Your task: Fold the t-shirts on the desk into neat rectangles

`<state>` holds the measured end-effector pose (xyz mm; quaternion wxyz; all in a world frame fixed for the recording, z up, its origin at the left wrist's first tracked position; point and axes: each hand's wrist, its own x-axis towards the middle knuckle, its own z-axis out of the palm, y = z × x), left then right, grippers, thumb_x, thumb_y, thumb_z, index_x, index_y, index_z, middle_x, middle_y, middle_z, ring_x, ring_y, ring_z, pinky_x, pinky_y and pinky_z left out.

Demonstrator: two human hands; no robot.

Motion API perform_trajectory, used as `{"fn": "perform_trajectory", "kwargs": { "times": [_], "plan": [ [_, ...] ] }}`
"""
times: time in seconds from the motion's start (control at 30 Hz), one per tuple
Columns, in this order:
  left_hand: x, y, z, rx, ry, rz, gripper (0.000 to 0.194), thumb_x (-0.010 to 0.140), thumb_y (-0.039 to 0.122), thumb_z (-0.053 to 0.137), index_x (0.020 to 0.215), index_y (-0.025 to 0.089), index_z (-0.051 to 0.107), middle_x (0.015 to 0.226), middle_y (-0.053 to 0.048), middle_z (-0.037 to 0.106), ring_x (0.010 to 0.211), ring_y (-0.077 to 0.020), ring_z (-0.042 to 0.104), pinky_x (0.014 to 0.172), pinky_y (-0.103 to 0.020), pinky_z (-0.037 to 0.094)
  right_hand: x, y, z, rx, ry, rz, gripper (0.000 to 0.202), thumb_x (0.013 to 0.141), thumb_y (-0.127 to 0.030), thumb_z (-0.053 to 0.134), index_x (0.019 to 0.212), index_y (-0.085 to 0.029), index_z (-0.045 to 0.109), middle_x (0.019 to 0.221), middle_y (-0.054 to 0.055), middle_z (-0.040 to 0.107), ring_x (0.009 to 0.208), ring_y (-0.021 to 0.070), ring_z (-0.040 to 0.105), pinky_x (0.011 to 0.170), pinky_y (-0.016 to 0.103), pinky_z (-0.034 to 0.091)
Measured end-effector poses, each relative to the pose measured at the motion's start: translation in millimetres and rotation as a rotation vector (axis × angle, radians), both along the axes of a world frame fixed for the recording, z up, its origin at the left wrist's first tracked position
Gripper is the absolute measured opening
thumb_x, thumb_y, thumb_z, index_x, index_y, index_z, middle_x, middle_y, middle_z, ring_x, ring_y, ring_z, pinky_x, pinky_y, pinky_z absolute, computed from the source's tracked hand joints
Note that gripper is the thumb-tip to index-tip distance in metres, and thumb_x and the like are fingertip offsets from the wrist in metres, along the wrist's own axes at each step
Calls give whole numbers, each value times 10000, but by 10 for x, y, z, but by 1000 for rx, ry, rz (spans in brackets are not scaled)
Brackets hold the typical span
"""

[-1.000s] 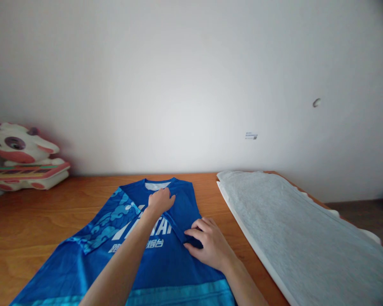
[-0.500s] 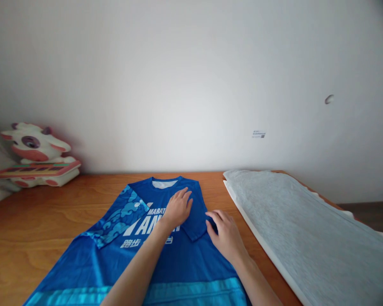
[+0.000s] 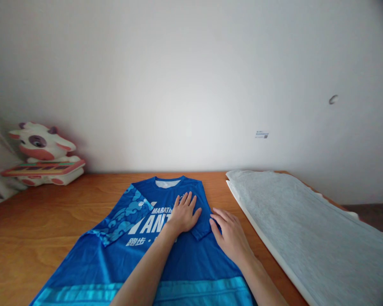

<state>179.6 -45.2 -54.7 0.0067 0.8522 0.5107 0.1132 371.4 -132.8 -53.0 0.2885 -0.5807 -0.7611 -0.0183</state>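
A blue T-shirt (image 3: pixel 115 263) with white lettering lies front up on the wooden table, its collar toward the wall. Both sleeves are folded inward over the chest; the left one has a wave pattern. My left hand (image 3: pixel 184 214) rests palm down on the shirt's right chest, fingers spread, covering part of the lettering and of the right sleeve. At the shirt's right edge, beside the folded sleeve, is my right hand (image 3: pixel 229 233), its fingers slightly bent and apart, with nothing visible between them.
Grey fabric over a white layer (image 3: pixel 306 225) covers the table's right side. A cow-shaped toy keyboard (image 3: pixel 47 155) stands at the back left of the wooden table (image 3: pixel 28 221). Behind the table rises a white wall with a small label (image 3: pixel 261 134) and a hook (image 3: pixel 333 100).
My left hand has come down flatter on the shirt's chest, its fingers spread wider. My right hand stays by the right edge, fingers slightly shifted. The whole view has moved slightly.
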Motion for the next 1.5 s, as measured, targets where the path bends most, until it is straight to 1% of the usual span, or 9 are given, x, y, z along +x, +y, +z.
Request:
{"fn": "perform_trajectory", "kwargs": {
  "times": [0.13,0.27,0.4,0.53,0.67,0.8,0.93,1.13,1.5],
  "plan": [
    [14,-27,21,2,-24,10,637,1029,522,321,1536,153,439,1629,-153,354,1523,-340,293,1240,-577,213,-39,203,-19,-18,55,-19,464,1041,-341,336,1374,-190,622,1431,106,620,1339,252,555,1151,453,411],
    [22,-12,7,-52,-62,26,710,1009,555,331,1558,109,385,1636,-171,328,1535,-339,263,1249,-575,187,-292,704,71,-212,109,-118,515,1029,-309,306,1449,-132,545,1538,122,511,1467,242,409,1219,430,309],
    [9,26,-39,-90,-154,34,664,996,397,358,1578,77,326,1648,-169,298,1539,-329,250,1256,-561,180,-662,1142,108,-303,127,-196,556,1051,-308,212,1505,-118,472,1543,147,499,1461,225,420,1184,399,353],
    [-37,138,-94,-57,-435,105,639,853,134,431,1491,138,478,1584,-130,456,1478,-261,402,1236,-477,305,-859,1196,14,-344,93,-250,567,1052,-356,239,1503,-109,477,1574,186,439,1506,310,328,1216,571,212],
    [-164,310,-86,30,-594,252,634,840,48,349,1446,165,494,1478,-119,567,1397,-217,497,1146,-427,452,-878,1093,-41,-340,-10,-260,643,1046,-476,265,1511,-77,463,1608,226,362,1528,343,260,1220,599,124],
    [-498,404,-10,102,-628,349,600,877,51,320,1439,185,482,1369,-127,620,1304,-230,570,1060,-428,520,-876,1062,-12,-345,-117,-270,742,1000,-587,353,1534,-76,427,1620,226,337,1528,358,249,1216,595,149],
    [-1140,351,86,148,-550,327,555,854,29,355,1347,160,572,1433,-137,577,1372,-225,508,1166,-421,412,-880,1065,6,-365,-123,-274,761,998,-602,332,1556,-87,392,1635,220,306,1535,345,234,1219,588,144],
    [-1909,230,77,17,-38,462,533,985,290,387,1460,77,502,1607,-194,396,1502,-360,336,1221,-548,282,-855,1104,-4,-425,-134,-263,785,999,-631,290,1590,-116,323,1668,189,237,1556,333,156,1226,601,84],
    [-1371,351,-68,-44,22,523,666,1018,438,279,1528,30,410,1627,-238,318,1518,-406,273,1221,-600,210,-290,1327,-61,-467,-200,-248,788,996,-669,253,1608,-174,284,1691,138,190,1569,292,116,1236,586,70]
  ]
}}
